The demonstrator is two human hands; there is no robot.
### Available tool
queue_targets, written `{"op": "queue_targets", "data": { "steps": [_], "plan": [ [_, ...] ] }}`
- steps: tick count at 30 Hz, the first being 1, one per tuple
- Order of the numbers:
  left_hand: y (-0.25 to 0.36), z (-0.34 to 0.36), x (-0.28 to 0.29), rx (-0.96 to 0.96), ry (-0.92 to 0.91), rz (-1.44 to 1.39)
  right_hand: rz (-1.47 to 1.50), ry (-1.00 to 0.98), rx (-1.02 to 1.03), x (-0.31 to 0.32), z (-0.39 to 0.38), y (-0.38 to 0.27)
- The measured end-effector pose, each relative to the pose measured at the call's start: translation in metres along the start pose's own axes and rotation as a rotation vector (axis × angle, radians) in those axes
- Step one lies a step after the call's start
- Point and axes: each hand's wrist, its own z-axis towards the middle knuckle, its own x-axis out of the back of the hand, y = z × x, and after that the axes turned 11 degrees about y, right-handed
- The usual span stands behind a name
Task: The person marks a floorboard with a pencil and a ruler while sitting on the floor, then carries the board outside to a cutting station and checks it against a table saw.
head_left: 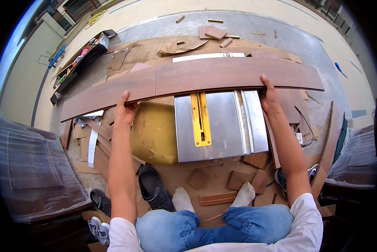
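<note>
A long brown floor plank (205,74) spans the view from left to right, its left end lower than its right. My left hand (124,110) grips its near edge left of the middle, thumb on top and fingers underneath. Farther right, my right hand (269,95) holds the same edge, also thumb up. A thin cross line marks the plank's face left of its middle. Below it is a table saw with a grey metal top (224,126) and a yellow slotted insert (201,122). The plank covers the saw's far part; whether they touch I cannot tell.
A worn yellow panel (154,132) adjoins the saw's left side. Plank offcuts (241,179) and cardboard lie around my feet. A black box of tools (81,61) stands far left. At right, a black cord (308,126) curls beside a leaning plank (328,147). Shoes (155,187) lie near my feet.
</note>
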Motion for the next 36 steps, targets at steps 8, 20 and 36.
{"op": "queue_targets", "data": {
  "steps": [8,20,36],
  "plan": [
    [0.003,0.002,-0.006,-0.001,0.003,0.001,-0.032,-0.015,-0.001,-0.001,0.005,-0.003],
    [0.000,-0.001,-0.001,0.007,-0.021,0.012,-0.014,0.006,0.022,-0.002,-0.010,-0.002],
    [0.006,0.026,-0.001,0.023,-0.026,0.001,-0.005,0.019,0.022,-0.002,-0.010,-0.001]
  ]
}}
